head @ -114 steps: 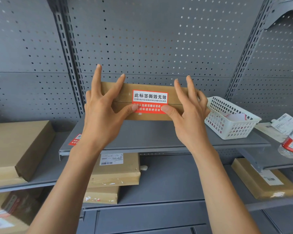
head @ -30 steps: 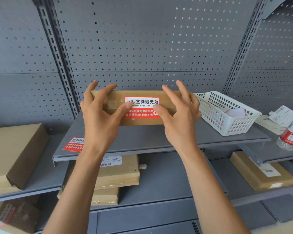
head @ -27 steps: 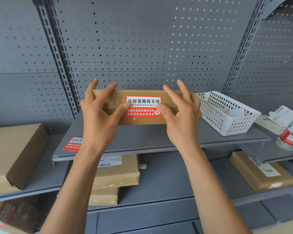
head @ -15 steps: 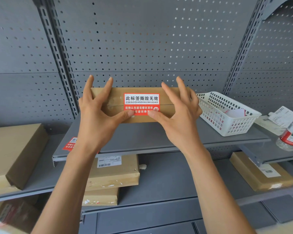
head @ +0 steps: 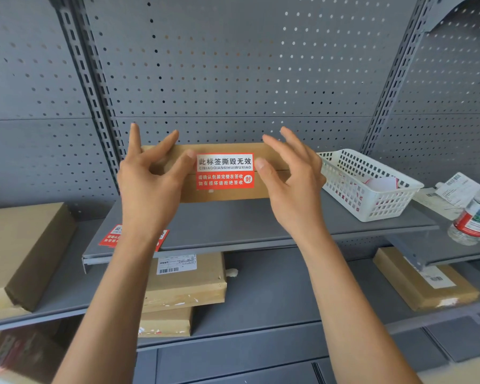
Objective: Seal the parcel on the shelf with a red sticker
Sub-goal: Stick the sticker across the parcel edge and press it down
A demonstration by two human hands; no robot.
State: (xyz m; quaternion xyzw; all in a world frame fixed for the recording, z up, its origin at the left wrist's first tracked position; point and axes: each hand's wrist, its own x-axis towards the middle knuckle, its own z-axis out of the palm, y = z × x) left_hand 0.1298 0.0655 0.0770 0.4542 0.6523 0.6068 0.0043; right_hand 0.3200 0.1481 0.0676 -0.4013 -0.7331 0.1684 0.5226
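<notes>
A brown cardboard parcel (head: 227, 195) stands on its long edge on the grey shelf (head: 250, 228), against the perforated back wall. A red and white sticker (head: 225, 171) lies flat across the seam on its front face. My left hand (head: 150, 187) is at the parcel's left end, fingers spread, thumb tip beside the sticker's left edge. My right hand (head: 291, 178) is at the right end, fingers spread and lifted, thumb tip at the sticker's right edge. Neither hand grips anything.
A second red sticker (head: 114, 235) lies on the shelf's front left, partly behind my left forearm. A white plastic basket (head: 372, 187) stands to the right, a water bottle (head: 477, 217) further right. More brown parcels (head: 183, 284) lie on lower and side shelves.
Both thumbs have slid from the sticker's lower part outward to its side edges. The sticker now shows whole and flat. The fingers have lifted a little off the parcel.
</notes>
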